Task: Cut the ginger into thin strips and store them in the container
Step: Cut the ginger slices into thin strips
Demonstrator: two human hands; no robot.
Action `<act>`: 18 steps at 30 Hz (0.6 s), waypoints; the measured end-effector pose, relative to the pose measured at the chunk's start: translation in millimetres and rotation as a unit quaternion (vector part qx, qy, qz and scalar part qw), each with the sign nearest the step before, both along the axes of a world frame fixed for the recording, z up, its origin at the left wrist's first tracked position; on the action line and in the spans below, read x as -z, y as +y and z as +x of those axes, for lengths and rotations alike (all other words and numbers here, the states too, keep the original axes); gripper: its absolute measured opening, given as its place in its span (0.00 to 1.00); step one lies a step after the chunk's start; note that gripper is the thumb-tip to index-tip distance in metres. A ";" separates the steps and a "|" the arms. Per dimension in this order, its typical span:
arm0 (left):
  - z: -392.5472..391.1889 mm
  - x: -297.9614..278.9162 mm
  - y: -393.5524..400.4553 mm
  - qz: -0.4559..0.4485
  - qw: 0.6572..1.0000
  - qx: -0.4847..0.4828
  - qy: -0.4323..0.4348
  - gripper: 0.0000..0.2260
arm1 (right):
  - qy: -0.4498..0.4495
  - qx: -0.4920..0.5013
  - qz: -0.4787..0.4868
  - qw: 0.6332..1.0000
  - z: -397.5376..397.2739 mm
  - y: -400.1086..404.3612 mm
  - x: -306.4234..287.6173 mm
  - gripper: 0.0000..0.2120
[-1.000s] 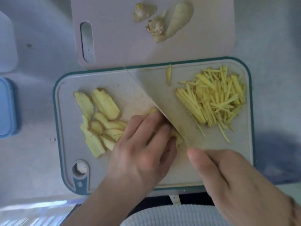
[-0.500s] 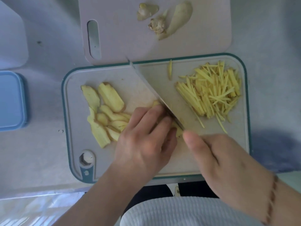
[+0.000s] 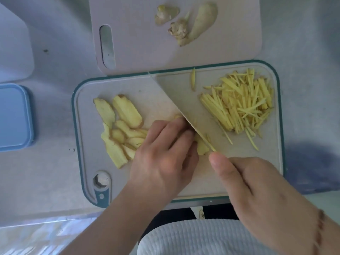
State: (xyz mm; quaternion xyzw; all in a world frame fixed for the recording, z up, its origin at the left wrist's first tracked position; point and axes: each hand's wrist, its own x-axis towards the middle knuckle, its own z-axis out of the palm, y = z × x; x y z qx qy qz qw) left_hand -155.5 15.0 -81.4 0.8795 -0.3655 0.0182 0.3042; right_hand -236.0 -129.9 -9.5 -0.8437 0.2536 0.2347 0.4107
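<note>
Fingers (image 3: 176, 129) of our left hand (image 3: 161, 159) curl down onto ginger slices (image 3: 201, 147) mid cutting board (image 3: 84, 144); our right hand (image 3: 257, 192) grips the knife (image 3: 180, 100). Cut strips (image 3: 239, 103) pile at the board's right, a blue container (image 3: 14, 116) left of it.

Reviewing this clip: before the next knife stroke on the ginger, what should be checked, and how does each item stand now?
1. Left hand holds the ginger slice down: ok.
2. Left fingers tucked back from the knife: cannot tell, they sit right against it.
3. Right hand grips the knife: ok.
4. Cut strips lie clear of the blade's path: ok.
5. Uncut slices within reach: ok.
6. Container open: not ok, it looks lidded.
</note>
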 end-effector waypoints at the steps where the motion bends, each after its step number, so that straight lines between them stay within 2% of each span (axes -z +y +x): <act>1: 0.1 -0.2 0.2 -0.001 1.000 -0.002 0.001 0.05 | 0.006 0.010 0.004 1.000 -4.0 0.6 -5.4 0.30; 4: 0.5 -0.1 0.5 0.000 1.000 -0.003 -0.003 0.05 | -0.031 -0.010 -0.064 0.997 -23.8 -0.1 -18.2 0.36; 6: 0.4 -0.1 0.7 -0.001 1.000 0.001 -0.004 0.05 | 0.006 0.002 -0.038 0.999 -22.6 -2.5 -15.0 0.38; 7: 0.4 0.0 0.7 -0.001 1.000 0.004 -0.005 0.06 | 0.030 0.009 -0.011 0.999 -18.2 -2.6 -11.2 0.35; 12: 2.1 0.8 1.6 -0.003 1.000 0.006 0.004 0.05 | 0.006 -0.005 0.020 1.000 10.9 -3.3 4.2 0.32; 14: 2.5 0.0 1.1 -0.008 1.000 0.000 0.004 0.05 | 0.007 -0.017 0.006 1.000 2.0 -4.6 -3.2 0.33; 16: 2.3 -0.5 0.4 -0.011 1.000 -0.005 0.001 0.05 | 0.026 -0.007 -0.007 1.000 -13.2 -6.7 -15.4 0.30; 18: 1.9 -0.1 0.3 -0.014 1.000 -0.007 0.000 0.05 | 0.062 -0.003 0.014 0.998 -24.2 -6.4 -21.5 0.30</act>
